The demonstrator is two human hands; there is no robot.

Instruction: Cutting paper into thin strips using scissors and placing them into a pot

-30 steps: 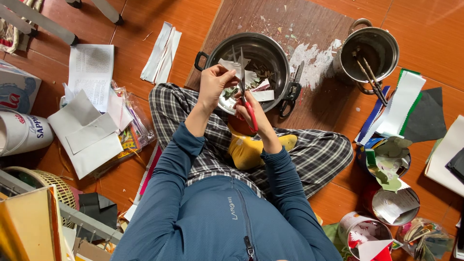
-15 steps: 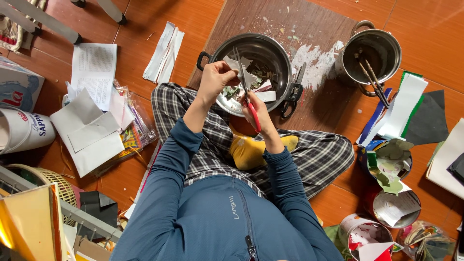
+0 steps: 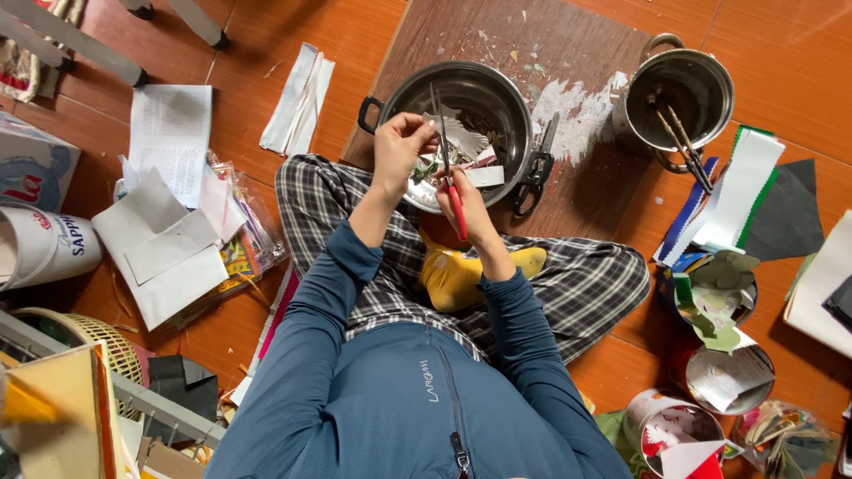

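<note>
We sit cross-legged on the orange tiled floor, both hands over a round steel pot full of paper scraps. Our right hand has its fingers closed around red-handled scissors, blades pointing up over the pot. Our left hand pinches a small greenish paper scrap just beside the blades. A second steel pot stands well apart at right

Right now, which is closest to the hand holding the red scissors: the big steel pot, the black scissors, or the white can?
1. Big steel pot, right under the right hand.
2. Black scissors, beside the pot.
3. White can, far across the floor.
</note>
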